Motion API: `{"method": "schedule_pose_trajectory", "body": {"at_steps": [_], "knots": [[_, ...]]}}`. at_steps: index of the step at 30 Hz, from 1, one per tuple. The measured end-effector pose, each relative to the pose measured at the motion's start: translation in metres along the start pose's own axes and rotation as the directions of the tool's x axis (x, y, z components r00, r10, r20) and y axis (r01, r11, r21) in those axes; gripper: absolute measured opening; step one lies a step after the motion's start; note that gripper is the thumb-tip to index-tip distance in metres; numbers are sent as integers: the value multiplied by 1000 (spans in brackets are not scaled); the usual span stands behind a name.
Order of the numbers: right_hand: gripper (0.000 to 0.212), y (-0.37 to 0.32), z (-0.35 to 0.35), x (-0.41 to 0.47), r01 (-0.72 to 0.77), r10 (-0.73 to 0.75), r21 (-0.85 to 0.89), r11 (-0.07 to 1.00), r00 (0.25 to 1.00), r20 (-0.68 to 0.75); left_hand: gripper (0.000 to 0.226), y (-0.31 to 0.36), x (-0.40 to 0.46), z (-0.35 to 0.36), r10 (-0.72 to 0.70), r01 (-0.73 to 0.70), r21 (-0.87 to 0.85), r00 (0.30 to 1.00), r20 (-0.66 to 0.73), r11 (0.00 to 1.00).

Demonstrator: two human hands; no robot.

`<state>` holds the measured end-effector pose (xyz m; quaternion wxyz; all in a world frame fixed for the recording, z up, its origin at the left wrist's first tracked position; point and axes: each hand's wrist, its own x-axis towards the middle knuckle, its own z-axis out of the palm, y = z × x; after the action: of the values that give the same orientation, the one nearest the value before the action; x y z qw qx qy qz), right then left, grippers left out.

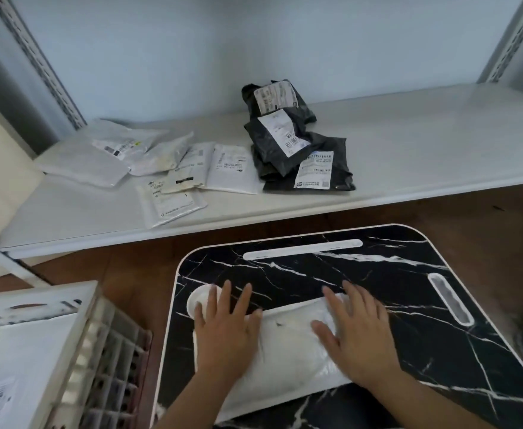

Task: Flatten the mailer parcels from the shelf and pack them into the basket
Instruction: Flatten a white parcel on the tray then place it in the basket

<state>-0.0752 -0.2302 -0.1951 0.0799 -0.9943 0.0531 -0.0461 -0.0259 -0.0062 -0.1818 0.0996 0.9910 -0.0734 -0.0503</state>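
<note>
A white mailer parcel (288, 354) lies on the black marble-patterned lap table (408, 305). My left hand (226, 332) presses flat on its left end, fingers spread. My right hand (356, 335) presses flat on its right end, fingers spread too. Neither hand grips anything. On the white shelf (424, 150) behind lie several white mailers (173, 168) at the left and three black mailers (294, 140) stacked in the middle. The white slatted basket (77, 351) stands at the lower left with a white mailer (15, 373) inside it.
The lap table has a white slot bar (303, 249) along its far edge, an oval handle cutout (450, 298) at the right and a round white cup recess (200, 300) under my left fingers. Brown floor (130, 267) shows between shelf, basket and table.
</note>
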Motion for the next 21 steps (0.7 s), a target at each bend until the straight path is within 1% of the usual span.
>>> {"method": "schedule_pose_trajectory", "body": {"at_steps": [1,2,3,4,5,9,12,17,21], "knots": [[60,-4,5,0,125,-125,-6,992,992,7,67,7,-4,7,70,-71,41,997,22,997],[60,-8,10,-1,241,-241,-13,970,970,14,65,12,-9,12,137,-140,74,990,40,987],[61,-11,15,-1,325,-324,-15,946,945,40,60,14,-14,17,187,-193,94,980,66,977],[62,-13,20,-1,387,-385,-29,922,922,52,57,15,-19,22,222,-232,106,970,104,967],[64,-14,24,-2,416,-412,-32,909,907,85,56,13,-23,28,253,-263,130,963,94,956],[65,-13,31,-4,430,-421,-43,902,897,131,59,4,-31,38,292,-300,154,954,73,942],[65,-13,33,-3,415,-402,-52,908,900,168,60,4,-27,40,283,-301,170,951,122,938],[63,-15,31,-1,395,-373,-42,918,894,250,58,2,-24,47,282,-302,168,950,131,938],[63,-13,36,3,393,-369,-45,918,893,258,59,2,-21,49,272,-295,145,949,159,944]]}}
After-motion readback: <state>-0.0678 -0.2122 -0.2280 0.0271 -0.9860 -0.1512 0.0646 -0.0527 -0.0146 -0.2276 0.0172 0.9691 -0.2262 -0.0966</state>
